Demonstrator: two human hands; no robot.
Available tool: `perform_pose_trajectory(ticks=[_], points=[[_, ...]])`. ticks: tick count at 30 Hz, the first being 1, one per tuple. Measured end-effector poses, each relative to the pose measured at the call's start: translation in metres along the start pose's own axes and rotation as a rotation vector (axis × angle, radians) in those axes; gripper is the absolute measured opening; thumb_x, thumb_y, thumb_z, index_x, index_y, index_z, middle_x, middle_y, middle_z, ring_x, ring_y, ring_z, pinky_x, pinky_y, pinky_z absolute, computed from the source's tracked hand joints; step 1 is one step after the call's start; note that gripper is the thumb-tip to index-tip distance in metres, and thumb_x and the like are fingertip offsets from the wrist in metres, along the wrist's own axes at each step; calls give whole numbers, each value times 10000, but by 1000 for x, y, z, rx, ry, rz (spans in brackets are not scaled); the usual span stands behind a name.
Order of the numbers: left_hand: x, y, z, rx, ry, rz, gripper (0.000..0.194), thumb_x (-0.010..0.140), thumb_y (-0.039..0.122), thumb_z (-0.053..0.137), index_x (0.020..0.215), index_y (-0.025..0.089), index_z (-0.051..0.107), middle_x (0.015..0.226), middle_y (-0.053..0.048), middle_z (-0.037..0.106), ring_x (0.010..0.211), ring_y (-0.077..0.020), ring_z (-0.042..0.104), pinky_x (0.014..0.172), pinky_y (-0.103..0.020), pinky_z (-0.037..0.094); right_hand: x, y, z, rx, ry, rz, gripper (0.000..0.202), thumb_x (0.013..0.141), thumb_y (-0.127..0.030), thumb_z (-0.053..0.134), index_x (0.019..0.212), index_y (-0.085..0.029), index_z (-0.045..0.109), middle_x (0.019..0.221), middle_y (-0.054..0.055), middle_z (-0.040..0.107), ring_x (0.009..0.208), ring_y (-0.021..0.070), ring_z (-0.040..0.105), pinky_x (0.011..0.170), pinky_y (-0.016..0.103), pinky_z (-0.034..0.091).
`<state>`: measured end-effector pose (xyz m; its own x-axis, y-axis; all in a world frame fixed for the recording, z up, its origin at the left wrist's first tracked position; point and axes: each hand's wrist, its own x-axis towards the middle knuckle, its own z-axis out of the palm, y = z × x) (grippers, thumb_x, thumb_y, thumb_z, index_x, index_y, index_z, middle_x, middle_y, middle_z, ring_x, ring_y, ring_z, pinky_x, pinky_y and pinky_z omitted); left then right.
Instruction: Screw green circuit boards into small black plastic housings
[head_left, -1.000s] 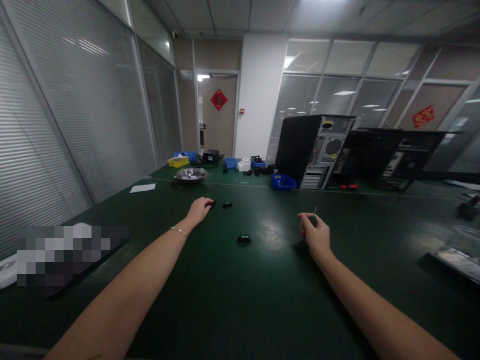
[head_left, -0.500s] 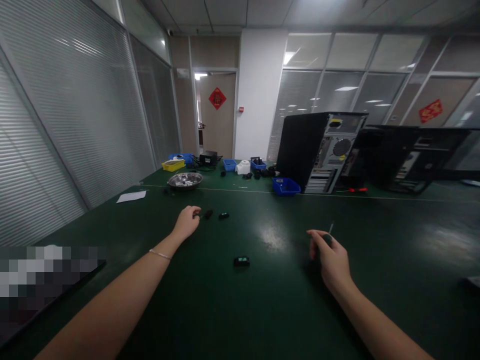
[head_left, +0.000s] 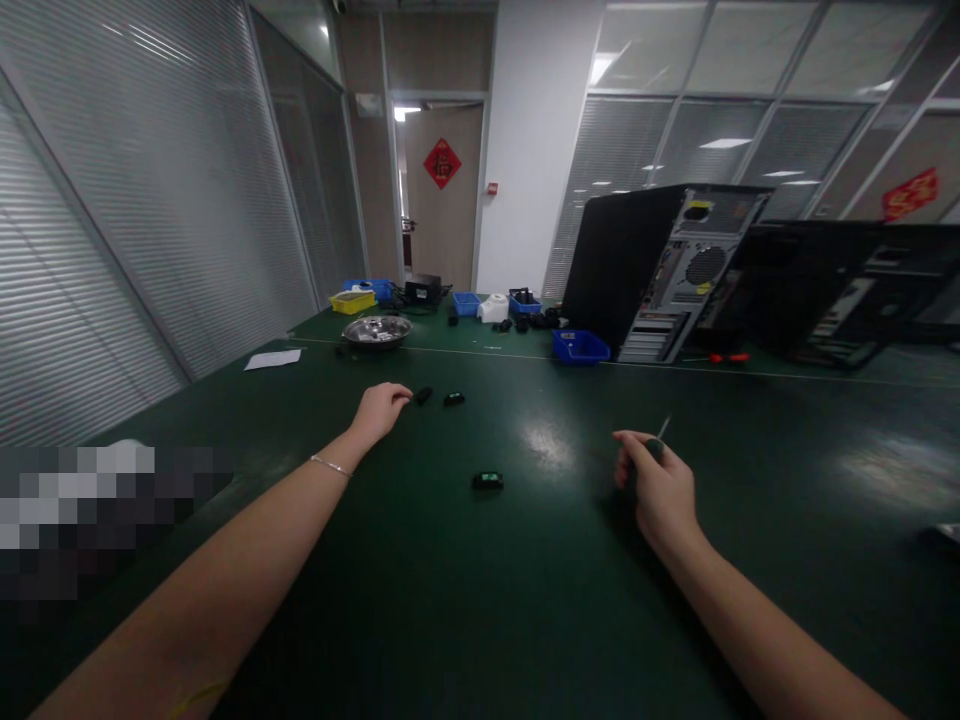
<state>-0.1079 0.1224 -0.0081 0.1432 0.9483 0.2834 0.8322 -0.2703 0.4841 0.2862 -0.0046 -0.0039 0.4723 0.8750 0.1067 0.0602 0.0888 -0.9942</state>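
Observation:
My left hand reaches out over the green table, its thumb and fingers pinched together. Whatever is between the fingertips, if anything, is too small to make out. Just right of them lies a small dark piece; I cannot tell whether they touch it. Beside that piece is a small black part with a light patch. A similar black part with a green patch lies nearer, between my hands. On the right, my right hand is closed around a screwdriver, its thin shaft pointing up and away.
Farther back stand a metal bowl of small parts, a yellow bin, a blue bin and a black computer tower. White paper lies at left. A red-handled tool is by the tower.
The view has tipped downward, so the table things appear higher. My left fingertips are slightly closer to the small dark piece. My right hand keeps its hold on the screwdriver.

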Motion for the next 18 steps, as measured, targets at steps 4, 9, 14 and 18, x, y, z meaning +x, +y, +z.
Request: perform_pose_trajectory(ticks=[4,9,14,18], points=[[4,-9,-3,-96,-2,-53,282,975,292,589,1218,150,584,1217,-105,605,1020,-240,635,858,-434,555,-2,0,1,-71,-82,-39,309,965,-301,610,1242,-167,586,1229,89,632,1004,236,665,828,436,570],[13,-17,3,-209,-25,-102,293,972,294,593,1224,145,579,1212,-106,607,1013,-241,638,848,-433,558,-15,-7,12,-275,-400,-111,286,967,-301,607,1218,-164,598,1196,83,647,970,223,675,806,418,577],[21,-20,9,-273,-31,-154,286,974,294,591,1220,148,582,1215,-106,606,1014,-239,637,851,-431,558,-30,-20,42,-492,-679,-314,254,968,-287,607,1192,-170,614,1194,80,650,976,219,671,824,419,569],[25,-18,12,-290,-24,-172,289,974,294,591,1223,148,580,1217,-106,605,1019,-242,635,855,-435,556,-19,-23,70,-556,-690,-457,262,968,-285,606,1208,-181,610,1240,87,632,1025,231,657,859,438,558]])
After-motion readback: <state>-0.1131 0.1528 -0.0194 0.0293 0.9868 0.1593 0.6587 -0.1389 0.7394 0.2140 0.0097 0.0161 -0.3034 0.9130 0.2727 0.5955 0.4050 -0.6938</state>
